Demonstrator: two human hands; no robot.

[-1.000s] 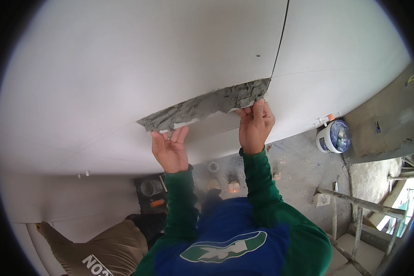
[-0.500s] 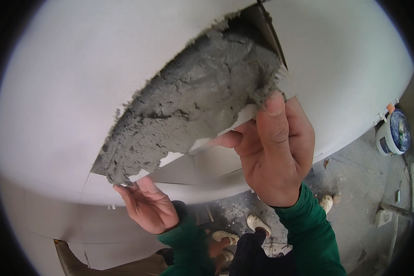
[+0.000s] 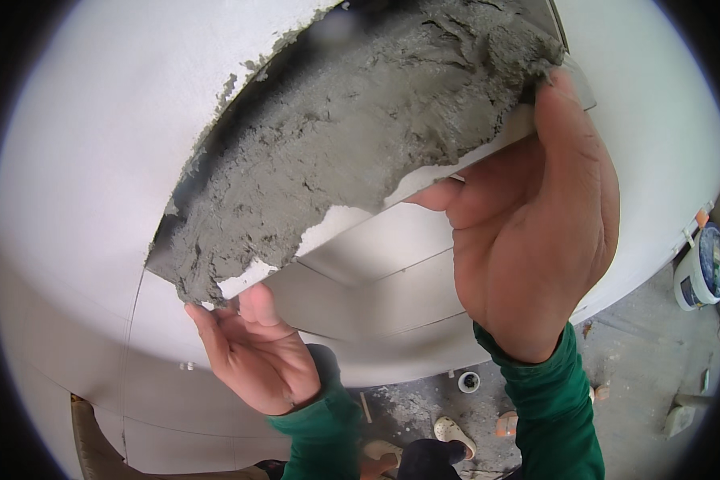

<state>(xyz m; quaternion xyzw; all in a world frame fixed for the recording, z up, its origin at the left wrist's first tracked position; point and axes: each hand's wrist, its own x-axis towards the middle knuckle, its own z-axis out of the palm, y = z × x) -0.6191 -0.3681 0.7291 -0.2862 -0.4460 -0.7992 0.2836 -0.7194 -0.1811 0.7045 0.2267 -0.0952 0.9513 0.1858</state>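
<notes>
Both hands gripped a white panel (image 3: pixel 336 226) spread with grey mortar (image 3: pixel 336 152), at a dark opening (image 3: pixel 294 68) in a white wall (image 3: pixel 96 144).
The left hand (image 3: pixel 268 360) pinched one near corner, the right hand (image 3: pixel 536 240) the other — thumbs by the mortar, fingers beneath; the panel's far edge was hidden, so contact there could not be told; steeper tilting could have let the damp-looking mortar slide; paste under a thumb could have loosened the pinch; an uneven push — one corner leading — could have scraped mortar off.
</notes>
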